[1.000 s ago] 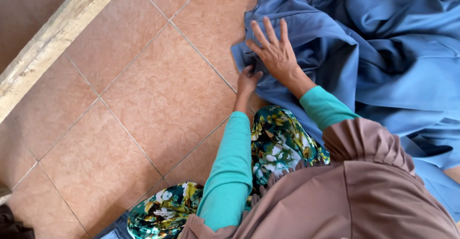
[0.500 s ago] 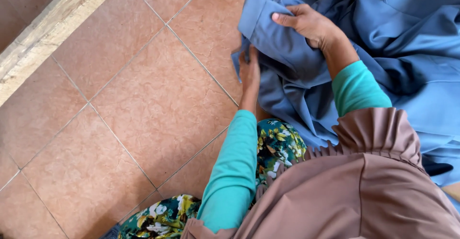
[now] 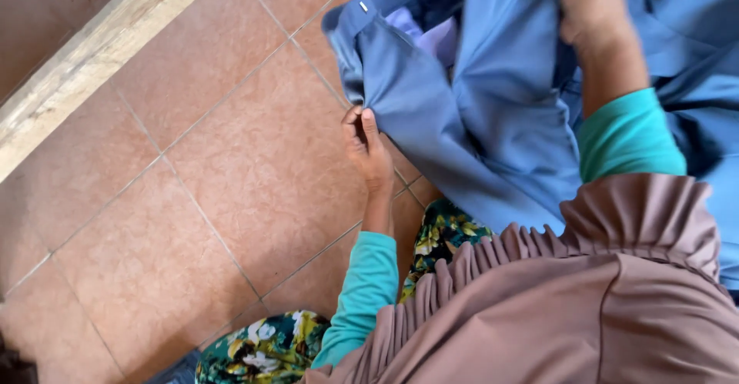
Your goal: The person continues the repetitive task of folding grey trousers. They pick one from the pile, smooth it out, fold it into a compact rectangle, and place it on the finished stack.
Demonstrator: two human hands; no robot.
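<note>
A blue garment lies bunched on the tiled floor at the upper right, its waistband turned up with a small metal clasp showing. My left hand pinches the garment's lower left edge just above the floor. My right hand is raised at the top of the view and grips a fold of the same blue cloth; its fingers are cut off by the frame edge. Both arms wear teal sleeves.
Reddish-brown floor tiles fill the left and middle. A pale wooden beam runs diagonally along the upper left. A pleated mauve cloth and a floral green garment cover my body at the bottom.
My right hand has lifted the blue cloth upward and toward the top edge. The waistband has unfolded and spread to the left. My left hand stays on the garment's lower edge.
</note>
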